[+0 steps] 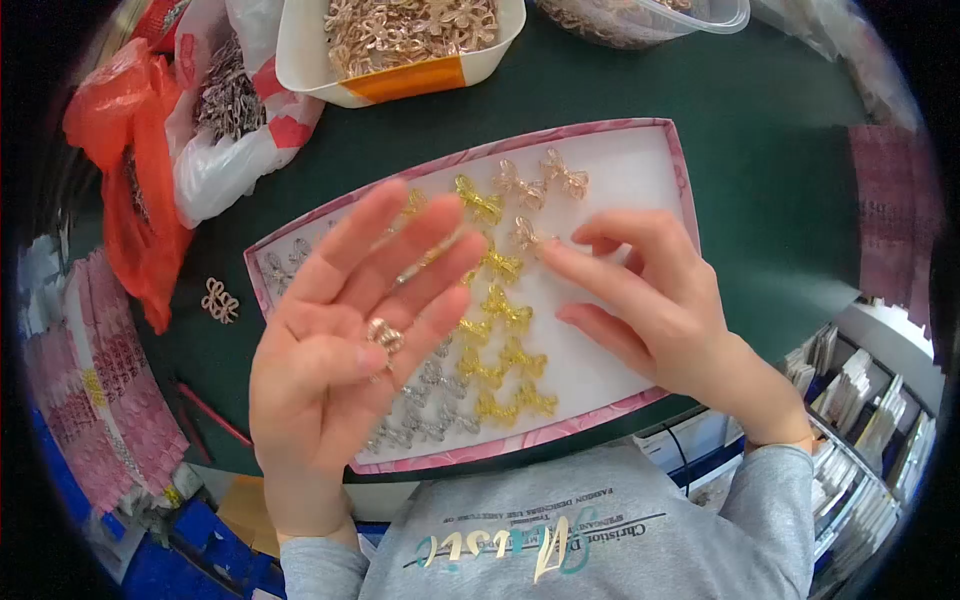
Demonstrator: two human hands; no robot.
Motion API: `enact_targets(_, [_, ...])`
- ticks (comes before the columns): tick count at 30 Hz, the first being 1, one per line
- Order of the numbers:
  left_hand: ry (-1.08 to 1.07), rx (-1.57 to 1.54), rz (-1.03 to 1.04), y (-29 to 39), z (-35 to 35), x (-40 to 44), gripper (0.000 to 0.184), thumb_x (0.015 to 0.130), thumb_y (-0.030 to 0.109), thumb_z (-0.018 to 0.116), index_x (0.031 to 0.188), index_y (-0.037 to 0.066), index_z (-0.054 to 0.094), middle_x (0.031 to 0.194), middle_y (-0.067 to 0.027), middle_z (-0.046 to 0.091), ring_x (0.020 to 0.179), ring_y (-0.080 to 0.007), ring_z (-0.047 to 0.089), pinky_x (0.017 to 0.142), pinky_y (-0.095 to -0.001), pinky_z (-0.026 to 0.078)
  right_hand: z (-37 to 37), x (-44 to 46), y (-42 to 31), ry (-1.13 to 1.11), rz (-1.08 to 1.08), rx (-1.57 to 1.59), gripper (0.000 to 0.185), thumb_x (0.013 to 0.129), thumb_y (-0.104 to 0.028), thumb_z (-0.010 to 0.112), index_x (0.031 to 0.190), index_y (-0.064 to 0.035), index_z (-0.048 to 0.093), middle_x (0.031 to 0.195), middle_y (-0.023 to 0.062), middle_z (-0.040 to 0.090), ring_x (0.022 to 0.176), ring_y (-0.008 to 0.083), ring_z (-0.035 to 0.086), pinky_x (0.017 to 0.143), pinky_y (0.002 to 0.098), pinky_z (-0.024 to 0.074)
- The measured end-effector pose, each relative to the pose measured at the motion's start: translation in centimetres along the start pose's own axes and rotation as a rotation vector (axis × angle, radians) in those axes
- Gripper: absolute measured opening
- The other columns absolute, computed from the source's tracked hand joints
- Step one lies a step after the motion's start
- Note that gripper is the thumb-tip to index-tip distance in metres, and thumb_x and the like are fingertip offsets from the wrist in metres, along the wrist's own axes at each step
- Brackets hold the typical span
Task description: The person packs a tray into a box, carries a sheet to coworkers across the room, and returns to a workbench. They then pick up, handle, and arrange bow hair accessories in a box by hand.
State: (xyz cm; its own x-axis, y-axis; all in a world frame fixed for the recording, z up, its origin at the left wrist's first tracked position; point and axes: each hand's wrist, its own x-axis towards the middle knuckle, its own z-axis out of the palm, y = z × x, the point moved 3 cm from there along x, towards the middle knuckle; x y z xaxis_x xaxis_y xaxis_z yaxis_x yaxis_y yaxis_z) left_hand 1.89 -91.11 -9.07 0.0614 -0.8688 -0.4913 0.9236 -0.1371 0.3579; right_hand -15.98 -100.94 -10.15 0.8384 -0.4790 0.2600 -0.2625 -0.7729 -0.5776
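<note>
My left hand (pixel 350 330) is palm up over the left half of a shallow tray (pixel 610 350), its fingers stretched out. Under its thumb, against the palm, is a small rose-gold wire bow ornament (pixel 384 338). My right hand (pixel 650 300) hovers over the tray's right side with fingers apart. Its index fingertip is at the edge of another rose-gold bow ornament (pixel 524 232); whether they touch, I cannot tell. Gold bow ornaments (pixel 508 308) and silver ones (pixel 440 378) lie in rows on the tray's white bed, partly hidden by my left hand.
A white tub (pixel 400 85) of rose-gold pieces stands at the back, beside a clear tub (pixel 715 18). Plastic bags, one white (pixel 225 185) and one red (pixel 150 250), are at the left. A loose flower-shaped piece (pixel 220 300) and a red pen-like stick (pixel 215 415) lie left of the tray.
</note>
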Motion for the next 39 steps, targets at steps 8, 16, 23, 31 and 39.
enact_targets(8, [-0.042, 0.176, 0.055, -0.3, 0.5, -0.2, 0.093, 0.053, -0.019, 0.038, 0.139, 0.002, 0.008, 0.142, -0.0265, 0.01, 0.131, -0.0405, 0.013, 0.107, -0.0449, 0.022, 0.1, -0.1, -0.1, 0.007, -0.012, 0.112, 0.03, 0.062, -0.004, 0.07, 0.09, -0.004, 0.06, 0.08, 0.0067, 0.054, 0.064, 0.0185, 0.056, 0.051, 0.0266, 0.0463])
enact_targets(16, [-0.044, 0.008, 0.093, 0.4, 0.1, -0.5, 0.087, 0.057, -0.022, 0.032, 0.138, -0.002, 0.009, 0.141, -0.0264, 0.011, 0.132, -0.038, 0.012, 0.108, -0.0436, 0.021, 0.6, 0.6, -0.1, 0.045, 0.06, -0.024, 0.027, 0.064, -0.005, 0.069, 0.088, -0.0047, 0.059, 0.083, 0.0058, 0.053, 0.065, 0.0179, 0.057, 0.052, 0.027, 0.0466])
enact_targets(23, [-0.022, -0.18, 0.188, 2.3, -1.0, -1.5, 0.07, 0.069, -0.019, 0.028, 0.136, -0.005, 0.01, 0.141, -0.0231, 0.014, 0.134, -0.0311, 0.011, 0.11, -0.0404, 0.021, 2.3, 1.5, -0.6, 0.042, 0.018, -0.137, 0.023, 0.067, -0.006, 0.069, 0.087, -0.0039, 0.058, 0.084, 0.0065, 0.055, 0.063, 0.0171, 0.057, 0.052, 0.0267, 0.0463])
enact_targets(31, [-0.277, -0.249, 0.368, 2.0, -3.2, -1.9, 0.072, 0.068, -0.02, 0.026, 0.136, -0.005, 0.007, 0.142, -0.0211, 0.012, 0.134, -0.0287, 0.005, 0.111, -0.0397, 0.015, 2.1, 1.5, -0.8, 0.062, 0.048, -0.13, 0.021, 0.066, -0.005, 0.07, 0.085, -0.0027, 0.06, 0.085, 0.0071, 0.056, 0.061, 0.0159, 0.056, 0.052, 0.0255, 0.0463])
enact_targets(39, [-0.277, -0.268, 0.374, 2.3, -2.8, -2.0, 0.076, 0.063, -0.022, 0.025, 0.136, -0.006, 0.007, 0.143, -0.0222, 0.008, 0.134, -0.0299, 0.001, 0.111, -0.0407, 0.013, 2.1, 1.5, -1.1, 0.047, 0.076, -0.121, 0.021, 0.066, -0.004, 0.07, 0.085, -0.0027, 0.061, 0.084, 0.0069, 0.057, 0.061, 0.0157, 0.057, 0.052, 0.025, 0.0467])
